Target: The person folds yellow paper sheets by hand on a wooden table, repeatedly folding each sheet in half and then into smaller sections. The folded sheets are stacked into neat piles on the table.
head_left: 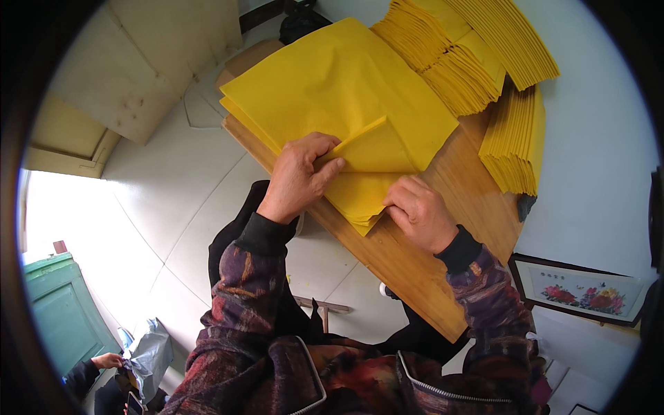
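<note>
Because the yellow sheets might slip apart, I have my left hand pinching their turned-back flap and my right hand gripping the lower edge.

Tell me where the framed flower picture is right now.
The framed flower picture is on the right of the head view, below mid-height, just past the right edge of the wooden table and beside the person's right sleeve.

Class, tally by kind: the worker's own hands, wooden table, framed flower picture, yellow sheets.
Left hand and right hand: 2
Wooden table: 1
Framed flower picture: 1
Yellow sheets: too tightly layered to count
Total without the sheets: 4
</note>
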`<state>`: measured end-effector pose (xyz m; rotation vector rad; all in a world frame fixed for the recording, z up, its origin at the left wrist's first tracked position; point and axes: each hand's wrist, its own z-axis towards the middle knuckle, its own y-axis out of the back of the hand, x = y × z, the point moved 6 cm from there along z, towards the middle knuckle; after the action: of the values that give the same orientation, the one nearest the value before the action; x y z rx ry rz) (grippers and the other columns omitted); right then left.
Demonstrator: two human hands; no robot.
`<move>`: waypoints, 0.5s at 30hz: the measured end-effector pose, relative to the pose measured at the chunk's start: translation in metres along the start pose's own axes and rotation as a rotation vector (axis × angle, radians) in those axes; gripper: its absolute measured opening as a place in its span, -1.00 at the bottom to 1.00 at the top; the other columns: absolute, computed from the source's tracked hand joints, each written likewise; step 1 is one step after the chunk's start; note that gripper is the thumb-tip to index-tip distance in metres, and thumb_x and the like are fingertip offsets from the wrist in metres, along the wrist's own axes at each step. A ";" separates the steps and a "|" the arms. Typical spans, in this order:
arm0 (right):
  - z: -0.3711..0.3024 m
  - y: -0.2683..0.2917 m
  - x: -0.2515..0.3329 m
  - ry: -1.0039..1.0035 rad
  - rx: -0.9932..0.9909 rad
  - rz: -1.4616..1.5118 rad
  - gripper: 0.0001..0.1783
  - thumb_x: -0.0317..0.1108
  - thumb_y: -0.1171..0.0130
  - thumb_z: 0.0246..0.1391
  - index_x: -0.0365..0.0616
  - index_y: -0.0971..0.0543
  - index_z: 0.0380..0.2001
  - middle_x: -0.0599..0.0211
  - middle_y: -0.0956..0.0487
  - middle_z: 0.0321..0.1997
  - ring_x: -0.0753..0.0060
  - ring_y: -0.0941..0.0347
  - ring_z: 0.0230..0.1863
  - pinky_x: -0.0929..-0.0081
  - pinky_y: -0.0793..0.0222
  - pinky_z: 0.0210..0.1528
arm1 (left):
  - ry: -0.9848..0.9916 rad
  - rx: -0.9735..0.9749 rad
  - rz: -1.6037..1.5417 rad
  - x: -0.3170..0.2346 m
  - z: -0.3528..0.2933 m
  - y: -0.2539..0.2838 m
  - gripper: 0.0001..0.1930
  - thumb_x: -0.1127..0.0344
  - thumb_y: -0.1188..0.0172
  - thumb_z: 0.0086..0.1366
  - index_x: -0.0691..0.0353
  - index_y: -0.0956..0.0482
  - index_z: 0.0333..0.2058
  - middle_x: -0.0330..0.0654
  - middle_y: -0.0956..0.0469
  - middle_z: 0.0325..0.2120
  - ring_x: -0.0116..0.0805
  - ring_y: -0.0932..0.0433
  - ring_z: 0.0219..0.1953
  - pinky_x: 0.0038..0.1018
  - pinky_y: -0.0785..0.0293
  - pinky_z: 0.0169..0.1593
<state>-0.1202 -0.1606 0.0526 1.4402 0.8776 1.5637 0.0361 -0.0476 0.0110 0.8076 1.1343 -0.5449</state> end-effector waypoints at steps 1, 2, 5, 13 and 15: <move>0.002 0.000 -0.002 -0.013 0.031 0.045 -0.89 -0.54 -0.17 -0.10 -0.19 -0.48 -0.44 0.21 -0.46 -0.38 0.11 -0.42 -0.28 0.31 -0.37 -0.32 | -0.010 -0.003 0.011 -0.001 0.000 0.000 -0.79 0.46 -0.19 0.18 0.44 -0.50 -0.23 -0.06 -0.54 -0.33 -0.26 -0.51 -0.27 -0.49 -0.42 -0.15; 0.004 0.000 -0.006 -0.030 0.064 0.087 -0.89 -0.55 -0.18 -0.12 -0.21 -0.48 -0.44 0.20 -0.46 -0.39 0.11 -0.43 -0.31 0.33 -0.37 -0.33 | -0.024 -0.007 0.016 -0.001 0.001 0.000 -0.79 0.46 -0.19 0.17 0.44 -0.50 -0.23 -0.05 -0.54 -0.33 -0.24 -0.51 -0.27 -0.49 -0.42 -0.14; 0.010 0.000 -0.013 -0.048 0.162 0.195 -0.90 -0.54 -0.19 -0.10 -0.23 -0.49 -0.45 0.19 -0.47 -0.41 0.13 -0.44 -0.37 0.35 -0.36 -0.36 | -0.028 -0.006 0.005 -0.001 0.001 0.000 -0.80 0.46 -0.19 0.17 0.44 -0.50 -0.25 -0.04 -0.54 -0.33 -0.21 -0.52 -0.27 -0.48 -0.42 -0.15; 0.020 0.003 -0.019 -0.117 0.284 0.274 -0.92 -0.47 -0.16 -0.04 -0.27 -0.51 -0.46 0.17 -0.49 -0.46 0.15 -0.45 -0.42 0.36 -0.35 -0.39 | -0.034 -0.003 -0.023 0.003 0.001 -0.001 -0.81 0.47 -0.17 0.17 0.45 -0.50 -0.25 -0.05 -0.54 -0.33 -0.24 -0.52 -0.28 -0.49 -0.42 -0.15; 0.021 0.004 -0.018 -0.114 0.287 0.279 -0.92 -0.47 -0.14 -0.04 -0.27 -0.50 -0.47 0.17 -0.49 -0.46 0.16 -0.45 -0.42 0.36 -0.34 -0.39 | -0.043 -0.002 -0.029 0.004 0.001 -0.001 -0.81 0.47 -0.17 0.17 0.45 -0.50 -0.25 -0.05 -0.55 -0.33 -0.24 -0.52 -0.28 -0.50 -0.42 -0.15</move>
<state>-0.0995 -0.1793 0.0503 1.9058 0.8899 1.5822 0.0372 -0.0492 0.0077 0.7758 1.1085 -0.5824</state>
